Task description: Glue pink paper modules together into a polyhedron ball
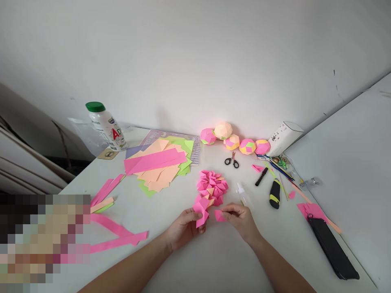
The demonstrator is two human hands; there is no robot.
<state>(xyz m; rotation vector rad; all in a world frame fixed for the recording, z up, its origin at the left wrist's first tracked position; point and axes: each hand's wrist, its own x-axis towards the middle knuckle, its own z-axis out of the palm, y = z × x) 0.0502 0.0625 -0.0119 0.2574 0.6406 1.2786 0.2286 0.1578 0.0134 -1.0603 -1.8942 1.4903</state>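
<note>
A: Where is the paper held, and which way is it pointed?

B: A creased pink paper piece (200,212) is held over the near middle of a smooth, whitish bench (185,269), clamped by the fingers of the left hand (187,226). Its long axis is laid roughly away from the body. A small pink folded paper piece (218,215) is pinched between the closed fingers of the right hand (242,219), with its free end turned leftward, toward the first; the two are kept apart.

A: What is set around them?

B: A bumpy cluster of pink and peach folded paper (214,185) is placed just beyond the left hand. Peach and green paper sheets (159,180) are heaped to the left, topped by a broad pink paper strip (154,161). Faceted multicoloured paper balls (231,142) are lined up near a plain pale wall (195,61), with black-handled scissors (233,159) placed before them.

A: What is hidden?

B: The lower left is covered by a pixelated patch (39,240). Both forearms are cut off below. The small piece's right end is hidden by fingers, and whether the creased piece is joined to the cluster cannot be told.
</note>
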